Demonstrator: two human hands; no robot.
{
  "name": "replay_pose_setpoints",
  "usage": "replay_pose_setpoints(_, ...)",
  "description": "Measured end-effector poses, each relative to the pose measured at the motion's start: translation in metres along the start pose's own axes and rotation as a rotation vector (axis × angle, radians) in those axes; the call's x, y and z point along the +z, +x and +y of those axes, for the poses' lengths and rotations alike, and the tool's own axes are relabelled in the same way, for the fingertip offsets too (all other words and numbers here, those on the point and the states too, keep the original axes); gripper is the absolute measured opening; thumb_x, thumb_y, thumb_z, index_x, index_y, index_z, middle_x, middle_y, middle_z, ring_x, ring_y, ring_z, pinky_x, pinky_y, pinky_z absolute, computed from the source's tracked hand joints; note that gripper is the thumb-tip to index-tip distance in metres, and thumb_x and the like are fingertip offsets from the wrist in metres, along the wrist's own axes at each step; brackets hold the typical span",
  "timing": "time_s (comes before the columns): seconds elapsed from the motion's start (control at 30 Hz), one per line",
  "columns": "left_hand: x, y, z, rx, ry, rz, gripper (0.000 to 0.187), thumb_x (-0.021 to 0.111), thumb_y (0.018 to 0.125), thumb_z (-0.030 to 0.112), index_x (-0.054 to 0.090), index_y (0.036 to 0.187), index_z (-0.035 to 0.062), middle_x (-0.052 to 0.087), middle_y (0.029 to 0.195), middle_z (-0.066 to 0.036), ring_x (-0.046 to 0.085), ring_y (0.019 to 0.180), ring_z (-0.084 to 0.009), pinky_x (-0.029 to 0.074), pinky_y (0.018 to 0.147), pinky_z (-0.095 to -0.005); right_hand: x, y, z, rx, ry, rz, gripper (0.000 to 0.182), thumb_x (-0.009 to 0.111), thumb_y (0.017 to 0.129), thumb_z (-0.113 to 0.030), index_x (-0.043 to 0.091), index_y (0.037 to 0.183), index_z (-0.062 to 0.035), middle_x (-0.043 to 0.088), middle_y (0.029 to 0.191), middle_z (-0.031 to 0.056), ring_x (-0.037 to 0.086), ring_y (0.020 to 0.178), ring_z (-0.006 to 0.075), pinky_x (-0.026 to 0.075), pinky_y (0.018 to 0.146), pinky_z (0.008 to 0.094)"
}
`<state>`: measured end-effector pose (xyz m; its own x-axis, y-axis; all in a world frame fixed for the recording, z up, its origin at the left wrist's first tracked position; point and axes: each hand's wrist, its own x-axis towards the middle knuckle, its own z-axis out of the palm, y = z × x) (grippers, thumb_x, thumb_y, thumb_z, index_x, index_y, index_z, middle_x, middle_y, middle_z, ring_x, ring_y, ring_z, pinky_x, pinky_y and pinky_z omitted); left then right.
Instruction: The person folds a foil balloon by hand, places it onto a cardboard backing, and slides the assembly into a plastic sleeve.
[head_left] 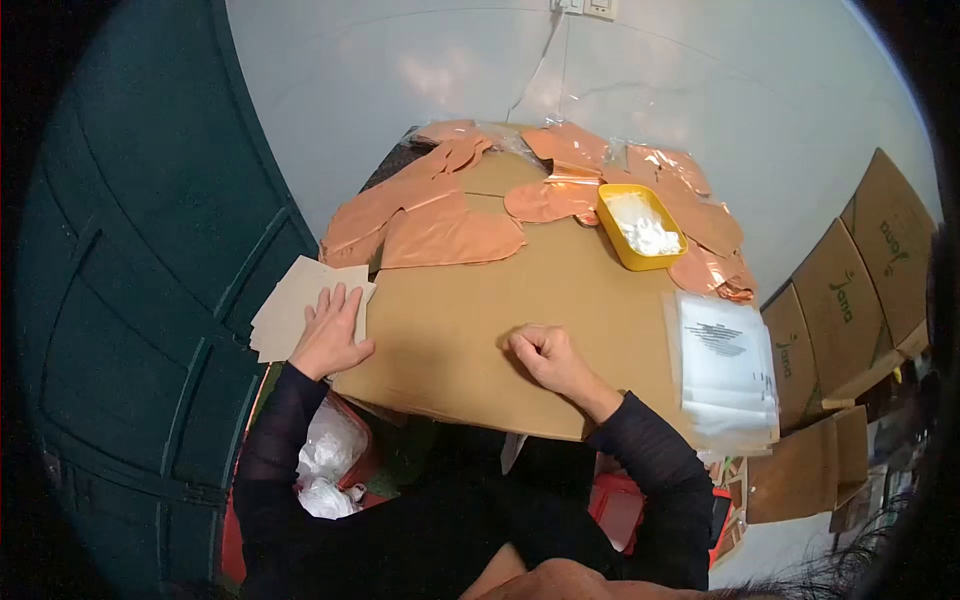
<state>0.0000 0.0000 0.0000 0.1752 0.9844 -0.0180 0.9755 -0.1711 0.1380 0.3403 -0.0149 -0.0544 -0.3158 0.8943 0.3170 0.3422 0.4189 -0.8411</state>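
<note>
My left hand (330, 330) lies with its fingers spread on a stack of grey-beige card sheets (285, 310) at the left edge of the cardboard-covered table (440, 330). My right hand (552, 358) rests on the cardboard right of the middle, its fingers curled into a fist; whether anything is inside is hidden. Beyond my hands lie copper-coloured flat pieces (450, 232), some in clear plastic. A yellow tray (655, 262) holding something white stands at the back right. Clear printed plastic bags (722, 350) are piled at the right edge.
Cardboard boxes (840, 300) stand to the right of the table. A dark green door (130, 270) is on the left, and a white wall (400, 60) rises behind. Below the table edge, a red container (358, 440) has white plastic bags (330, 455) in it.
</note>
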Motion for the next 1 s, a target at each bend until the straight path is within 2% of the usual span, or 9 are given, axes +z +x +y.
replay_pose_setpoints(0.17,0.003,-0.019,-0.023,0.088,-0.051,-0.003,0.084,0.067,0.072,0.028,0.032,0.142,-0.0013,0.028,0.148,-0.032,0.023,0.138,-0.0511,0.023,0.107,-0.0674,0.000,-0.005,-0.004,-0.004,-0.008,0.002,0.023,0.054,0.092,-0.013,0.067,0.083,0.0032,0.068,0.079,0.0159,0.066,0.068,0.0237,0.052,0.065,0.0342)
replay_pose_setpoints(0.27,-0.002,-0.023,-0.034,0.148,-0.112,0.026,0.079,0.067,0.072,0.027,0.037,0.139,-0.0020,0.033,0.145,-0.032,0.026,0.137,-0.0498,0.025,0.110,-0.0603,0.001,-0.003,-0.007,0.008,-0.002,-0.004,0.022,0.054,0.092,-0.013,0.067,0.083,0.0030,0.068,0.078,0.0156,0.066,0.067,0.0230,0.052,0.064,0.0342)
replay_pose_setpoints(0.37,-0.014,-0.015,-0.032,0.347,-0.133,0.133,0.062,0.066,0.077,0.023,0.048,0.131,-0.0022,0.047,0.135,-0.029,0.041,0.129,-0.0448,0.035,0.107,-0.0497,0.001,-0.001,-0.005,-0.024,0.008,0.009,0.023,0.054,0.092,-0.014,0.067,0.083,0.0028,0.068,0.077,0.0157,0.065,0.065,0.0228,0.051,0.064,0.0339)
replay_pose_setpoints(0.47,-0.036,0.003,-0.006,0.390,-0.244,0.131,0.041,0.062,0.081,0.017,0.058,0.117,-0.0025,0.060,0.118,-0.025,0.055,0.114,-0.0402,0.044,0.097,-0.0426,0.000,0.001,-0.004,-0.023,-0.005,0.012,0.023,0.054,0.092,-0.014,0.067,0.082,0.0029,0.068,0.076,0.0159,0.064,0.064,0.0222,0.051,0.063,0.0340)
replay_pose_setpoints(0.57,-0.033,0.035,0.018,0.598,-0.205,0.203,0.027,0.058,0.083,0.011,0.062,0.106,-0.0022,0.064,0.102,-0.021,0.060,0.099,-0.0383,0.049,0.086,-0.0431,0.003,0.000,-0.002,-0.002,0.027,0.030,0.025,0.053,0.092,-0.016,0.066,0.082,0.0026,0.067,0.073,0.0156,0.063,0.063,0.0218,0.050,0.062,0.0343)
replay_pose_setpoints(0.67,-0.014,0.076,0.036,0.684,-0.096,0.165,0.023,0.060,0.081,0.010,0.061,0.101,-0.0023,0.064,0.100,-0.017,0.061,0.097,-0.0361,0.049,0.086,-0.0427,0.002,0.000,0.000,0.031,0.021,0.015,0.026,0.052,0.093,-0.017,0.067,0.082,0.0020,0.066,0.071,0.0148,0.062,0.061,0.0204,0.049,0.060,0.0343)
replay_pose_setpoints(0.87,0.019,0.137,0.060,0.676,0.167,0.336,0.013,0.061,0.082,0.010,0.057,0.081,-0.0025,0.060,0.086,-0.019,0.060,0.085,-0.0370,0.049,0.076,-0.0446,0.005,0.001,0.013,0.043,0.056,0.013,0.028,0.052,0.093,-0.019,0.067,0.082,0.0015,0.062,0.063,0.0118,0.057,0.057,0.0146,0.048,0.057,0.0328)
replay_pose_setpoints(1.0,0.026,0.155,0.065,0.613,0.200,0.240,0.013,0.060,0.081,0.011,0.059,0.081,-0.0026,0.061,0.085,-0.020,0.060,0.085,-0.0381,0.049,0.074,-0.0455,0.007,0.002,0.016,0.012,0.085,0.032,0.028,0.052,0.093,-0.019,0.068,0.083,0.0012,0.061,0.062,0.0114,0.056,0.056,0.0139,0.047,0.056,0.0326)
